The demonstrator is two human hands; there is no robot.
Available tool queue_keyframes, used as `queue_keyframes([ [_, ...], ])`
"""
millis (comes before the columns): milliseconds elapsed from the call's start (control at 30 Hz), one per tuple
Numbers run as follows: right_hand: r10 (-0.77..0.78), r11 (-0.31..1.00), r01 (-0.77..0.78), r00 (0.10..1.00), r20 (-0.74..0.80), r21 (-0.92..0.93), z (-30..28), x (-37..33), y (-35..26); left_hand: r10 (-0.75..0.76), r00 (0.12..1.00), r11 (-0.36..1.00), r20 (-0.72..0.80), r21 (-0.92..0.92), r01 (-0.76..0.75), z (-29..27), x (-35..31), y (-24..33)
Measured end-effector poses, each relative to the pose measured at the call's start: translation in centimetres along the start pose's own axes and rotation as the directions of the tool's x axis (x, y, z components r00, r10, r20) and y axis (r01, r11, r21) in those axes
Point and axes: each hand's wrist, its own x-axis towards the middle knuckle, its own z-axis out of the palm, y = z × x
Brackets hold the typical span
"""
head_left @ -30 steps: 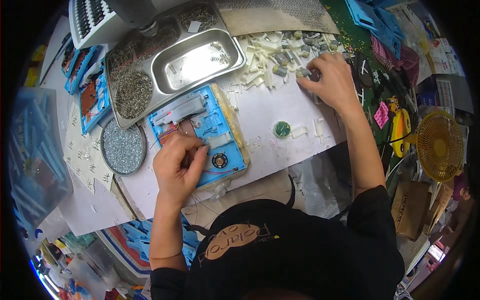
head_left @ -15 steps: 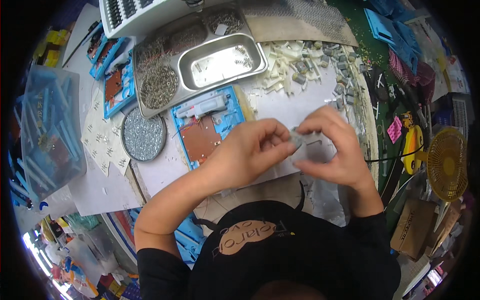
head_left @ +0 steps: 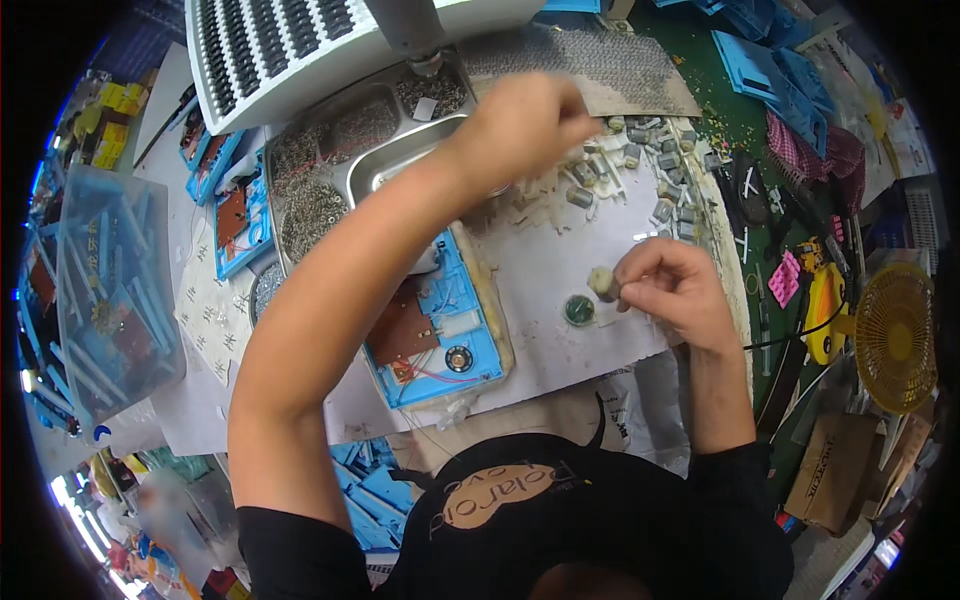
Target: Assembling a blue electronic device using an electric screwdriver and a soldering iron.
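Observation:
My right hand (head_left: 676,288) is closed, pinching a small grey cylinder with a pale end (head_left: 602,284) between thumb and fingers. Just below that piece, a small round pot with green contents (head_left: 578,310) sits on the white work surface. My left hand (head_left: 528,130) is stretched far forward over the tray's right edge, beside the loose pale plastic parts. Its fingers look curled but are smeared by motion, so what they hold is unclear. Under my left forearm lies a blue plastic housing (head_left: 480,345) with a brown board, wires and a round black part; the forearm hides some of it.
A metal compartment tray (head_left: 357,170) with springs and small hardware stands at the back, behind it a white rack (head_left: 300,60). Several grey cylinders (head_left: 580,197) lie right of centre. A clear bin of blue parts (head_left: 120,300) is far left, a yellow fan (head_left: 893,338) far right.
My left hand has left my right hand and swung forward to the tray's edge. The right hand stays near the same place with the grey cylinder; the green pot is now uncovered.

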Motion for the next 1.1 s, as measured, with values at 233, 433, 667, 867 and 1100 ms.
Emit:
queue_keyframes([
  [233,-0.003,0.948,0.035,0.995,-0.1,0.316,-1.1,-1.7,2.4,-0.048,0.973,0.897,-0.226,0.419,0.141,5.8,10.6,-3.6],
  [433,0.003,0.981,0.031,0.986,-0.169,0.194,-1.6,-3.5,2.6,0.059,0.989,0.808,-0.137,0.588,0.034,5.8,11.1,-2.5],
  [667,-0.112,0.845,0.049,0.99,-0.087,-0.533,0.1,-2.2,1.9,0.531,0.785,0.724,-0.32,0.653,-0.224,2.6,6.7,2.5],
  [867,-0.133,0.619,0.085,0.991,0.002,-0.781,0.8,-2.4,3.0,0.448,0.851,0.894,-0.273,0.121,-0.432,-1.5,-9.4,7.5],
  [1100,-0.213,0.28,0.236,0.96,0.18,-0.93,2.7,-1.3,3.0,-0.104,0.962,0.888,-0.252,-0.459,-0.024,2.4,-22.7,3.9],
])
